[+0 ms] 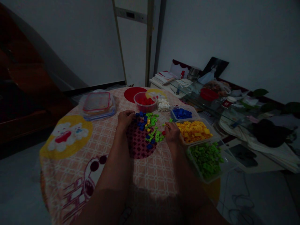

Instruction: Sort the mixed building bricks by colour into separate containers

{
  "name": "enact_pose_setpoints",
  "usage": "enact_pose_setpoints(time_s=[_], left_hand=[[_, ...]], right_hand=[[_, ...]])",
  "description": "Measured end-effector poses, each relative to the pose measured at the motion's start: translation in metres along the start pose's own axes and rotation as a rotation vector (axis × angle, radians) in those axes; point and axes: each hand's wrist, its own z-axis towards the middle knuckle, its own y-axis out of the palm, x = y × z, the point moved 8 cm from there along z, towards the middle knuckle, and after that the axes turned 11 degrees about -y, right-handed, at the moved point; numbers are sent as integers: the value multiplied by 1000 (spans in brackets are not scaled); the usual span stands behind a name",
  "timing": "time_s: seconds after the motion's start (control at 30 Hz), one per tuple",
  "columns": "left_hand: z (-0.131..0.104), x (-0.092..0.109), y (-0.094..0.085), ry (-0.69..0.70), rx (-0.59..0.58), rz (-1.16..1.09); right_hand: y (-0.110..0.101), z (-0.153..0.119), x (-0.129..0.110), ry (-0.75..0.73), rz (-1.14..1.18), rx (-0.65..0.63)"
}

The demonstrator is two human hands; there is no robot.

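Hands [172,133] over patterned tablecloth [154,175], near loose mixed-colour bricks [152,132].

There are two hands [126,119] [172,132] and four brick containers [145,108] [172,116] [214,136] [226,164].

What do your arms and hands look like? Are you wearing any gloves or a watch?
The left hand and right hand are both bare, with no gloves. There's no watch or bracelet to be seen on either wrist, and no sleeves show on the forearms. The picture is too dark to tell about small things like rings or marks.
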Motion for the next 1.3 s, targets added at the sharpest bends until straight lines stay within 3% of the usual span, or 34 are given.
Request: enact_pose_setpoints(time_s=[0.23,0.37,0.53,0.7,0.9,1.0,1.13,1.3], left_hand=[[-1,0,1,9,-9,1],[-1,0,4,-5,-28,-13],[4,-3,7,-6,-30,7],[2,-2,5,2,-18,12],[-3,1,0,0,24,-25],[-5,2,-2,1,29,-14],[-6,3,-4,23,69,43],[0,-2,-2,18,72,66]], right_hand=[[-70,-1,9,98,-206,210],[-81,-14,19,118,-270,179],[-72,-28,26,141,-297,66],[-61,-32,11,83,-264,-2],[-57,-22,-10,9,-211,63],[-37,-10,-18,-32,-138,-32],[4,8,-31,-117,-56,-224],[48,30,-42,-96,-128,-359]])
